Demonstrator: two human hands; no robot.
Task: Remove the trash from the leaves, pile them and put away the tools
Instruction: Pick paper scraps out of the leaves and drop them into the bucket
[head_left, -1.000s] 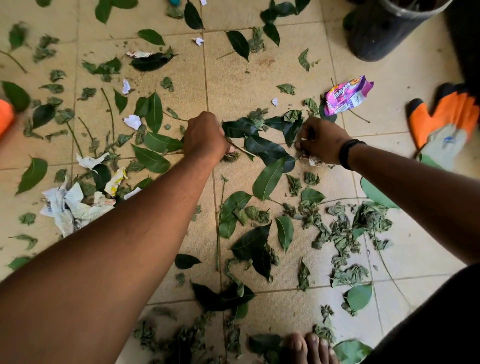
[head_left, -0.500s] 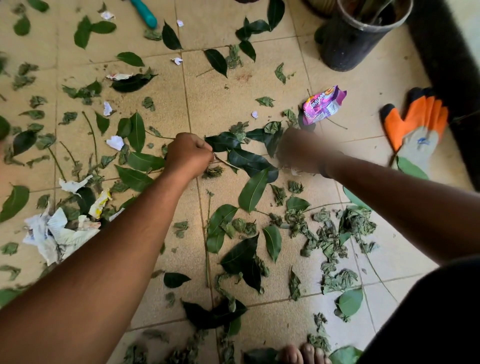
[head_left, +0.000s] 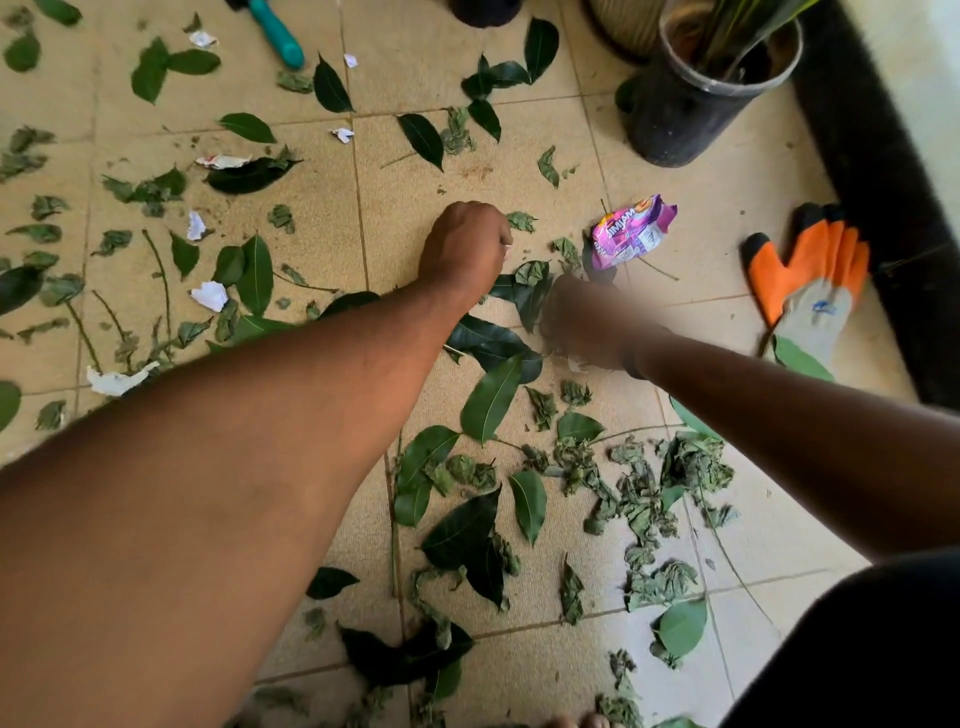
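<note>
A person's left hand (head_left: 464, 244), fist curled on a small white scrap, sits just left of the pink wrapper (head_left: 631, 231). The right hand (head_left: 584, 322), below the wrapper, is blurred; grip unclear. Leaves (head_left: 491, 397) surround it, so scraps may get missed.

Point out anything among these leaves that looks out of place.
A crumpled pink snack wrapper lies among the leaves, just beyond the blurred right hand. Torn white paper scraps dot the tiles at left. An orange work glove lies loose on the floor beside the black plant pot.
</note>
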